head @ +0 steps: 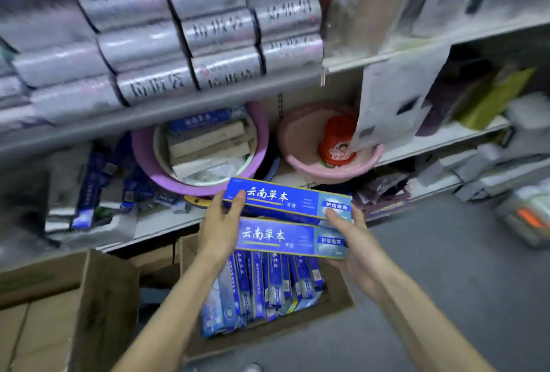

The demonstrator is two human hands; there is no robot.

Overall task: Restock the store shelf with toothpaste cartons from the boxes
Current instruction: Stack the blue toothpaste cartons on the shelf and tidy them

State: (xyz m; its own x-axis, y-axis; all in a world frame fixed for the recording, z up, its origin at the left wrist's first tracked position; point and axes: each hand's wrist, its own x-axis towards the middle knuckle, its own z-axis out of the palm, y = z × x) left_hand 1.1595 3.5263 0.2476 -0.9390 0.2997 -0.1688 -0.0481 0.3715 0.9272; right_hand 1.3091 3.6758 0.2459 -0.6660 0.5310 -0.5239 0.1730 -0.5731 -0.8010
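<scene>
Nearest, open cardboard box (253, 342) packed with upright blue cartons (268, 285). Just above, two toothpaste cartons (276, 199) stacked flat, gripped at one end by left hand (220, 222), thumb curled on top, and at the other by right hand (354, 246). Beyond, shelf (166, 222) with purple basin (140, 148) holding more.

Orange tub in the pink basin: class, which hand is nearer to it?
Right. The right hand is almost straight below the orange tub; the left hand is below and well to its left.
</scene>
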